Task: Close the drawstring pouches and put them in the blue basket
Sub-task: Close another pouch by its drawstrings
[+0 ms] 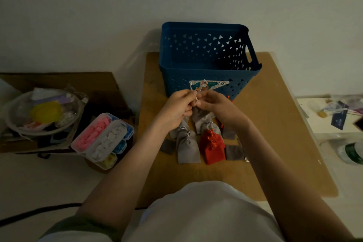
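A blue basket (208,61) with triangle cut-outs stands at the far side of a brown table (275,124). In front of it my left hand (177,109) and my right hand (218,107) are raised together, each pinching the white drawstring (196,98) of a grey pouch (197,113) that hangs between them. Below on the table lie several pouches: a light grey pouch (187,150), a red pouch (213,148) with a tied cord, and dark grey pouches (233,152) at the sides. My hands hide most of the held pouch.
Left of the table stands a stack of clear boxes (102,139) with pink, white, blue and yellow pieces, and a round tray (43,114) of clutter. A white surface (332,120) with small items lies at the right. A black cable (39,211) crosses the floor.
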`<action>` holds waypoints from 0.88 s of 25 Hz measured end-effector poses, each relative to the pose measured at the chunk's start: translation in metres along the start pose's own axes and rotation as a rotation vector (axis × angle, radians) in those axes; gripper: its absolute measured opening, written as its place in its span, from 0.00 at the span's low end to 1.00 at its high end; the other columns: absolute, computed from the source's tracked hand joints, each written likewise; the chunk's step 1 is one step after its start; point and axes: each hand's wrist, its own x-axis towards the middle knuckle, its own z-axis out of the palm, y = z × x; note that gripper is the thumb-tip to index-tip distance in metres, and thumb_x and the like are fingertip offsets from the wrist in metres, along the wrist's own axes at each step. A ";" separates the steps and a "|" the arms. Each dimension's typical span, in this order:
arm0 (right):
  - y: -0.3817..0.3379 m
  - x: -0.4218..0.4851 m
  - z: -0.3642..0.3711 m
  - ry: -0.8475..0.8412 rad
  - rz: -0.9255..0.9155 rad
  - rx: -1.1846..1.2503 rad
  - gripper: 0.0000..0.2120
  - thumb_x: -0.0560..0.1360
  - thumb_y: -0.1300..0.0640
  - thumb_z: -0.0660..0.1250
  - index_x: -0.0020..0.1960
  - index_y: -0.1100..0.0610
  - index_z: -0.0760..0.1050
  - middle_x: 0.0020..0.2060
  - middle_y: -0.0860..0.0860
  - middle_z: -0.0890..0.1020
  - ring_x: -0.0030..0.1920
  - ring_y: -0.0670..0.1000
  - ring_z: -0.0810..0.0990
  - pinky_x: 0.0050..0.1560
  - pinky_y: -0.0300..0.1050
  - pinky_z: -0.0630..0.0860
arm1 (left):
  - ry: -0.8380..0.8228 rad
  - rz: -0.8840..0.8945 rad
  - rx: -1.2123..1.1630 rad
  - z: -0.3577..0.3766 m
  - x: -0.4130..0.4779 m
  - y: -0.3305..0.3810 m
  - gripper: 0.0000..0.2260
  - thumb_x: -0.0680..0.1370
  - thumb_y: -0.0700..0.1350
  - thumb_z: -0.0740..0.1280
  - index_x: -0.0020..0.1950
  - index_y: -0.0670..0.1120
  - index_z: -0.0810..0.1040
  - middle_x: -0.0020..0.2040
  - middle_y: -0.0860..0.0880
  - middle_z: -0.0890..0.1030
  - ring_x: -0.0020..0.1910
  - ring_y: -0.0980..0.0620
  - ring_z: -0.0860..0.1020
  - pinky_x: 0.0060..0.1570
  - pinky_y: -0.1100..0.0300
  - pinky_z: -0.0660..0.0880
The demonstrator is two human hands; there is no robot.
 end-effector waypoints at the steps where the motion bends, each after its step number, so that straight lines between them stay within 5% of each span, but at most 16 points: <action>1: 0.001 0.000 0.001 -0.015 0.005 -0.025 0.08 0.76 0.60 0.66 0.54 0.63 0.74 0.44 0.54 0.80 0.46 0.50 0.79 0.49 0.43 0.76 | 0.006 0.014 -0.006 0.000 0.001 0.000 0.10 0.82 0.41 0.59 0.42 0.42 0.76 0.30 0.50 0.69 0.21 0.61 0.62 0.20 0.69 0.57; 8: -0.002 0.000 0.005 0.017 0.065 0.064 0.03 0.78 0.64 0.61 0.46 0.60 0.73 0.38 0.53 0.76 0.39 0.47 0.75 0.42 0.39 0.72 | -0.035 0.039 0.069 -0.010 0.003 -0.003 0.10 0.81 0.43 0.61 0.44 0.44 0.80 0.34 0.51 0.76 0.24 0.59 0.63 0.23 0.68 0.58; 12: 0.000 0.001 0.004 0.020 0.094 0.166 0.05 0.78 0.64 0.61 0.44 0.59 0.73 0.37 0.54 0.77 0.38 0.48 0.75 0.42 0.41 0.71 | -0.033 0.134 0.256 -0.013 0.002 -0.001 0.03 0.78 0.41 0.66 0.46 0.45 0.80 0.41 0.51 0.81 0.35 0.61 0.78 0.33 0.71 0.71; 14: 0.002 0.001 0.003 0.030 0.095 0.168 0.07 0.77 0.65 0.61 0.42 0.58 0.73 0.35 0.52 0.77 0.36 0.48 0.75 0.41 0.41 0.70 | 0.030 0.262 0.514 -0.012 0.002 0.000 0.02 0.77 0.41 0.68 0.45 0.47 0.78 0.42 0.51 0.81 0.43 0.56 0.80 0.42 0.68 0.74; 18: 0.006 0.002 0.002 0.042 0.110 0.055 0.07 0.77 0.65 0.63 0.42 0.55 0.74 0.37 0.52 0.78 0.39 0.49 0.76 0.44 0.44 0.71 | 0.135 0.549 1.285 -0.003 0.001 -0.002 0.04 0.79 0.42 0.64 0.52 0.43 0.73 0.47 0.47 0.78 0.48 0.51 0.75 0.40 0.65 0.66; 22: 0.005 0.004 0.004 0.069 0.059 0.136 0.05 0.77 0.65 0.62 0.47 0.56 0.74 0.40 0.54 0.78 0.44 0.51 0.77 0.49 0.47 0.72 | 0.261 0.823 1.490 0.002 -0.003 -0.007 0.06 0.77 0.38 0.65 0.52 0.38 0.73 0.46 0.41 0.79 0.46 0.44 0.77 0.38 0.63 0.63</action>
